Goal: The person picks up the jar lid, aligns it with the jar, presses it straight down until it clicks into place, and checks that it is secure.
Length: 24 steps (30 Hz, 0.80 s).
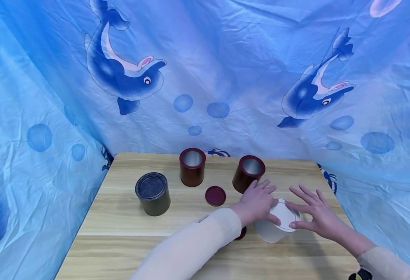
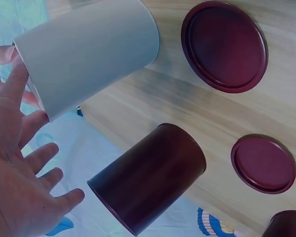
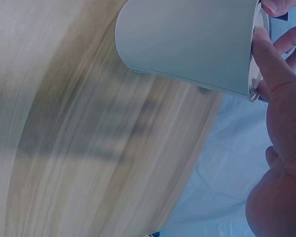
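Observation:
A white can (image 1: 268,232) with a white lid (image 1: 284,214) on its top stands at the right of the table. My left hand (image 1: 257,203) touches the lid's left side, thumb on top and fingers spread. From the right, my right hand (image 1: 319,216) rests its thumb and forefinger on the lid's edge, the other fingers outstretched. In the left wrist view the white can's wall (image 2: 91,57) shows beside the left fingers. Close behind the left hand is an open dark red can (image 1: 241,179). The right wrist view shows the right fingers (image 3: 271,59) against the lid.
Another open dark red can (image 1: 192,173) stands at the back. A dark grey can (image 1: 154,198) with its lid on stands at left. One red lid (image 1: 215,196) lies mid-table; a second (image 2: 224,47) is mostly behind the left arm in the head view. Blue cloth (image 1: 226,77) surrounds the table.

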Each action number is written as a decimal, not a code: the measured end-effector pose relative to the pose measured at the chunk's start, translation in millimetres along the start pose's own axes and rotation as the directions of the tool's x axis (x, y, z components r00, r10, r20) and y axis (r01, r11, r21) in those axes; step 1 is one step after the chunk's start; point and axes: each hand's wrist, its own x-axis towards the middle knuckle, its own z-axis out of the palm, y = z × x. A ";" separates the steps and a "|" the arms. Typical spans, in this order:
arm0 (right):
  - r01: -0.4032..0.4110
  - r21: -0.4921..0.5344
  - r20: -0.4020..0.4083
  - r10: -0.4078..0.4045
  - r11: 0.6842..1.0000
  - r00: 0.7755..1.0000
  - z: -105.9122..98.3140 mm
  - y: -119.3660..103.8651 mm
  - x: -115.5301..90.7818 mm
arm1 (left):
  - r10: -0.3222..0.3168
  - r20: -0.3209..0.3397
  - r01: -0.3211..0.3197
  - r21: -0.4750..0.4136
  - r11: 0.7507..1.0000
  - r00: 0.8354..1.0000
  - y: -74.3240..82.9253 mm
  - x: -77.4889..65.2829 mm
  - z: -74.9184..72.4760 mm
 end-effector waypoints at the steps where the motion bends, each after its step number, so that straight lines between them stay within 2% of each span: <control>1: -0.001 -0.005 0.002 0.001 1.000 1.000 0.0 -0.4 -0.1 | 0.000 0.003 0.000 0.007 1.000 1.000 0.3 -0.1 0.0; 7: -0.012 -0.006 0.014 0.013 1.000 1.000 0.9 -0.3 -2.5 | -0.002 0.016 0.002 0.027 1.000 1.000 1.7 -0.6 1.0; 15: 0.014 -0.023 -0.012 -0.014 1.000 1.000 2.5 2.4 -4.5 | -0.002 -0.016 0.002 -0.038 0.999 1.000 -1.4 -4.5 6.0; 24: -0.010 -0.004 -0.015 0.010 1.000 1.000 3.9 1.0 -5.5 | -0.016 -0.043 0.013 -0.083 0.996 0.999 -3.5 -7.2 11.7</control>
